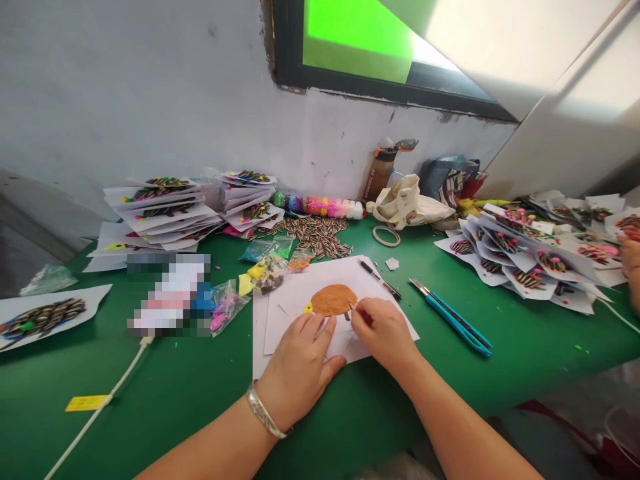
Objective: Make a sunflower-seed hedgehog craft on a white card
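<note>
My left hand (300, 363) lies flat with fingers stretched on a white paper sheet (300, 293), pressing it to the green table (200, 393). An orange-brown oval clay shape (333, 299) with a small yellow tip sits on the sheet. My right hand (383, 330) is pinched at the oval's right edge, holding a small thin thing that looks like a sunflower seed. A pile of striped sunflower seeds (315, 235) lies behind the sheet.
Stacks of finished seed pictures (160, 210) stand at back left and at right (530, 257). A blue utility knife (453, 317), a pen (380, 279), a tape ring (386, 235), clay tubs (320, 205), small bags (265, 273), a bottle (381, 170). Another person's hand (633, 267) at far right.
</note>
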Available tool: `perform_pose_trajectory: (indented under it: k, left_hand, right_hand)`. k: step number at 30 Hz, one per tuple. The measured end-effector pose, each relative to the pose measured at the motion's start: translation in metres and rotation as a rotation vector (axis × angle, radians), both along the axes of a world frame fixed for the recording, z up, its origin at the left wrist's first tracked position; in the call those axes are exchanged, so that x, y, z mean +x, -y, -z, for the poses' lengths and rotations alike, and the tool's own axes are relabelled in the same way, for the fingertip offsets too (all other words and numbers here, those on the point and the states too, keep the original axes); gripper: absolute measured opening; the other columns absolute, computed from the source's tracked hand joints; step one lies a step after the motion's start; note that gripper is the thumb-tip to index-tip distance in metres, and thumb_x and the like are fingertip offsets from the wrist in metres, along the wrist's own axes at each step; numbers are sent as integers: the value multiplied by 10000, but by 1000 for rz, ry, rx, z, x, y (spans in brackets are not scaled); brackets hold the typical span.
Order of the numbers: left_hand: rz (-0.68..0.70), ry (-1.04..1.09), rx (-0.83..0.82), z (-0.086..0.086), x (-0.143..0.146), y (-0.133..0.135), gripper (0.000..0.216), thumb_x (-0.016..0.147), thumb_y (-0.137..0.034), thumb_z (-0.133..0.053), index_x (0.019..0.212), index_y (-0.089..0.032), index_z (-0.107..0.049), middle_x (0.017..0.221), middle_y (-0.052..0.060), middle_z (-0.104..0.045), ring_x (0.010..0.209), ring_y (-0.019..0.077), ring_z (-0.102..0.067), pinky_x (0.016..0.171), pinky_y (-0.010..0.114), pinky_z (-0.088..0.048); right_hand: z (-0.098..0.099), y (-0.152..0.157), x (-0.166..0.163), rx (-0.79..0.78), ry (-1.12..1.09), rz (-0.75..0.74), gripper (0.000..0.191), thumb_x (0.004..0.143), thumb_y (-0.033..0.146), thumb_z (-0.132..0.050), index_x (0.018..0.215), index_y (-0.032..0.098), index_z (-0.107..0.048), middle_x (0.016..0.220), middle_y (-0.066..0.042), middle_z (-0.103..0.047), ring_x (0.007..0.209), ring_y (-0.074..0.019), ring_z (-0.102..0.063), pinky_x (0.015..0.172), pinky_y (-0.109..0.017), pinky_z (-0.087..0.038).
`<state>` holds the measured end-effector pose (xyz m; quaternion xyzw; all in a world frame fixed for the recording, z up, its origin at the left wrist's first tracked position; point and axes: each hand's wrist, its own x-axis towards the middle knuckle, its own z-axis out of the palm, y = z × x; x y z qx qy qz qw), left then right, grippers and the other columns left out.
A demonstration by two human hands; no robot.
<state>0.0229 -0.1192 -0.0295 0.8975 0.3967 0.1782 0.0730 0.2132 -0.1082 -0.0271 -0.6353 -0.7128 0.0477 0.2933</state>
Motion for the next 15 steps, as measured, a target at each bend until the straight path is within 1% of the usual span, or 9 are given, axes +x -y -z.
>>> perform_pose_trajectory:
  k: [4,7,10,12,15]
  left_hand:
    - [-19,-47,21,0,2,1,520,877,-398,-594,1315,-129,-518,1264,163,-557,1191,332,-485,1031,522,-432]
    - [-23,-64,30,-1,3,1,497,889,-392,-574,1310,-132,-526,1270,161,-555,1198,331,-481,1030,521,-432]
    - [-20,-63,36,-1,3,1,526,900,-399,-553,1354,-143,-482,1272,155,-554,1195,323,-486,1026,525,-435]
    - [-15,-64,46,0,3,1,546,903,-405,-548,1373,-141,-462,1275,157,-552,1192,326,-488,1022,531,-436]
    - [-9,-76,66,0,2,0,514,902,-393,-550,1342,-132,-500,1277,161,-551,1195,336,-482,1025,535,-431]
  right_hand:
    - [-4,3,19,-46,-149,114,178,810,247,-517,642,200,-550,577,31,-539,580,-125,-480,606,-244,-327]
    - [-3,9,28,-84,-188,142,182,809,258,-524,635,207,-547,563,40,-532,567,-124,-472,586,-242,-330]
    - [-1,14,30,-94,-207,133,180,808,246,-530,632,209,-544,570,40,-539,571,-125,-479,579,-240,-335]
    - [-1,15,27,-89,-203,100,181,810,226,-528,630,208,-542,579,36,-547,575,-125,-486,578,-240,-335]
    - [1,14,21,-71,-122,11,211,817,189,-512,607,204,-518,578,27,-552,581,-128,-483,589,-250,-322]
